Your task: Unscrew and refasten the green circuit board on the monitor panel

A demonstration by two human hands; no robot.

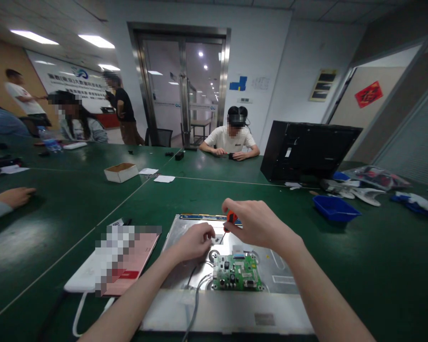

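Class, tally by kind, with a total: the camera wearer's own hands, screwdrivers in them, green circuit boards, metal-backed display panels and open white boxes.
Own hands: 2 (left hand, right hand)
Screwdriver: 1
Green circuit board: 1
Metal-backed display panel: 1
Open white box: 1
Total: 6

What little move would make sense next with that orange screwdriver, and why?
Probably bring the screwdriver more upright before turning it: the right hand grips its handle, yet its shaft looks slanted towards the metal panel, beyond the green circuit board. The left hand is close to the tip; whether that meets a screw is too small to tell.
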